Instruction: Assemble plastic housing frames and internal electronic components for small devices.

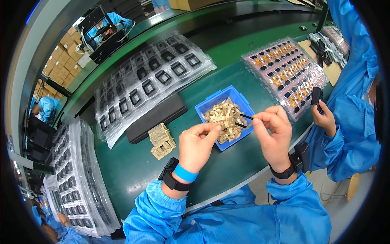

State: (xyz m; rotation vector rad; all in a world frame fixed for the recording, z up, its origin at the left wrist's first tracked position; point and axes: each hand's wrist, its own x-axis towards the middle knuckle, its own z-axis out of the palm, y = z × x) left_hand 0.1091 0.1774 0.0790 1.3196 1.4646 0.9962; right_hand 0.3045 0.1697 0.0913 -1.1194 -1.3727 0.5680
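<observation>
Over a blue plastic bin (203, 109) heaped with small tan strips (224, 115), both my hands are raised. My right hand (274, 132) pinches the end of a thin black strip (246, 116) between thumb and fingertips, and the strip points left over the heap. A second short black piece (240, 125) shows just below it; whether it is joined to the first I cannot tell. My left hand (198, 144) is closed in a pinch at the bin's near left side, and what its fingertips hold is hidden against the tan strips.
Left of the bin lie a stack of tan strips (161, 140) and a long black block (156, 118). Clear trays of black frames (152, 73) stand behind and at left (71, 179). A pink tray of small parts (286, 75) sits at right, beside a co-worker's hand (325, 118) holding a black piece.
</observation>
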